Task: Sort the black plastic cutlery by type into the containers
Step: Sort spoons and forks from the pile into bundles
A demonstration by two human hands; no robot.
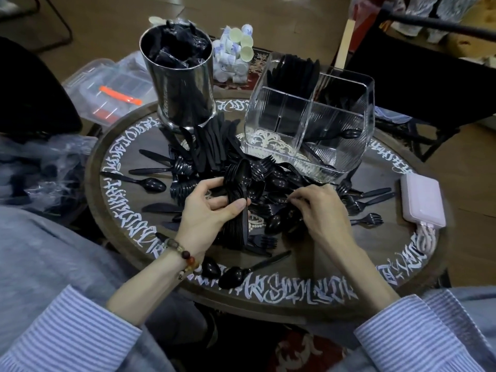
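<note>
On a round dark bench (118, 200) lettered in white, the left hand (206, 210) curls round a nested stack of black plastic spoons (240, 202), thumb across the handles. Light, stiff and slick, they are probably best gripped mid-handle. The right hand (319, 210), palm down with fingers bent, picks at the loose black cutlery pile (279, 183). Behind stand a steel cylinder (182, 84) and a clear divided container (311, 114).

A cluttered home room: lettered round table (268, 294), patterned rug (295, 350), bagged goods on wooden floor.
</note>
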